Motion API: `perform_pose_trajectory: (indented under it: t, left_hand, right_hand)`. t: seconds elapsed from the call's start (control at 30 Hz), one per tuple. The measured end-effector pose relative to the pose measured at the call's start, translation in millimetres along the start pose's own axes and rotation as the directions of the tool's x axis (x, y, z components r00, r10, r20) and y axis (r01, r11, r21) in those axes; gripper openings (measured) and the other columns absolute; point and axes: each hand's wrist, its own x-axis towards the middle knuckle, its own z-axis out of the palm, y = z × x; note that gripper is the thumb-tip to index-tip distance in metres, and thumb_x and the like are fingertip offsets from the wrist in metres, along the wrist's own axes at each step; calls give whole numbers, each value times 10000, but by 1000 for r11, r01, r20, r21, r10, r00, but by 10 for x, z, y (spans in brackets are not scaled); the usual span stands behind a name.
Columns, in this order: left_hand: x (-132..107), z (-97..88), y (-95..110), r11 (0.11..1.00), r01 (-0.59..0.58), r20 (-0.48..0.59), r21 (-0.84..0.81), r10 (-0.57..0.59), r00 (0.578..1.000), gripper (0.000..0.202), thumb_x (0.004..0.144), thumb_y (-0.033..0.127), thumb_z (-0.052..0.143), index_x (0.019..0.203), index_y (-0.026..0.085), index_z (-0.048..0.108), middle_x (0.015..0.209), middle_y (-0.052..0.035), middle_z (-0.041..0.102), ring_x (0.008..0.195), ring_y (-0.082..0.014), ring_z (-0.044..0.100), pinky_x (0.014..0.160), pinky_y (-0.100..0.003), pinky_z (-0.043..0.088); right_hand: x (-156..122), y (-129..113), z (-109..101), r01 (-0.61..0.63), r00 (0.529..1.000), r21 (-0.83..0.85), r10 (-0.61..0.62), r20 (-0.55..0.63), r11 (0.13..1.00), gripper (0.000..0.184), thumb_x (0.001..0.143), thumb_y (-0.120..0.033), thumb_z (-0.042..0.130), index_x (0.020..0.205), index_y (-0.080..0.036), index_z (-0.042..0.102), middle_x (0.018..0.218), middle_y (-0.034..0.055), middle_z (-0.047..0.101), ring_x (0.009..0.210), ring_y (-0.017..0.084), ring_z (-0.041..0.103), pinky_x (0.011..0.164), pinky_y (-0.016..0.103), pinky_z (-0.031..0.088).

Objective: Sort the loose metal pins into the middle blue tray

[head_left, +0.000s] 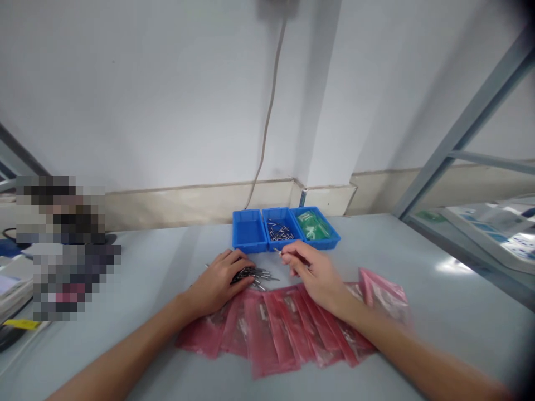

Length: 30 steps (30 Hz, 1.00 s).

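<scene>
My left hand (219,278) rests curled over a heap of small metal pins (256,274) on the grey table (137,278), fingers closed on part of the heap. My right hand (311,270) is pinched, holding one small metal pin (277,252) at its fingertips, just in front of the blue trays. Several pink plastic bags (280,328) lie fanned out under both wrists. Three blue trays stand at the back: the left tray (248,231) looks empty, the middle tray (280,229) holds metal pins, the right tray (317,227) holds green packets.
A grey cable (267,122) hangs down the white wall behind the trays. A metal rack frame (455,139) with a shelf of papers stands at the right. Blurred clutter and a stack of items sit at the left table edge.
</scene>
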Motion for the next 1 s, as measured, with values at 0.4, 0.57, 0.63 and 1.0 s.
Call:
perform_pose_trajectory:
  t: [0.4, 0.57, 0.63, 1.0]
  left_hand:
    - [1, 0, -6, 1000, -8, -15, -11, 8, 1000, 251, 1118, 394, 592, 1306, 265, 696, 1270, -83, 663, 1152, -278, 616, 1048, -487, 539]
    - [-1, -5, 3, 1000, 0, 1, -12, 0, 1000, 251, 1124, 394, 583, 1307, 264, 694, 1272, -81, 656, 1156, -279, 610, 1059, -491, 526]
    - [1, -7, 7, 1000, 5, 12, -4, -5, 1000, 243, 1123, 382, 589, 1309, 262, 689, 1276, -80, 653, 1161, -280, 604, 1063, -494, 519]
    - [-7, 8, -5, 1000, -3, 5, 14, 3, 1000, 232, 1125, 370, 590, 1311, 254, 666, 1272, -76, 651, 1161, -278, 596, 1046, -477, 520]
  right_hand:
    - [150, 143, -30, -213, 958, 330, 263, -115, 920, 447, 980, -660, 672, 960, -214, 662, 713, -27, 613, 550, 135, 526, 507, 267, 395]
    - [167, 180, -11, -149, 979, 309, 184, -89, 939, 495, 1006, -623, 634, 1311, -233, 622, 882, 4, 696, 566, 146, 577, 506, 282, 418]
    - [131, 171, 7, -112, 990, 191, 127, -65, 975, 386, 1037, -559, 620, 1247, -237, 652, 876, -2, 679, 618, 157, 592, 580, 302, 472]
    - [-56, 134, 44, 180, 952, -336, -78, 297, 925, 142, 1059, -304, 688, 1200, -288, 684, 1203, 51, 675, 1188, 281, 621, 1024, 445, 488]
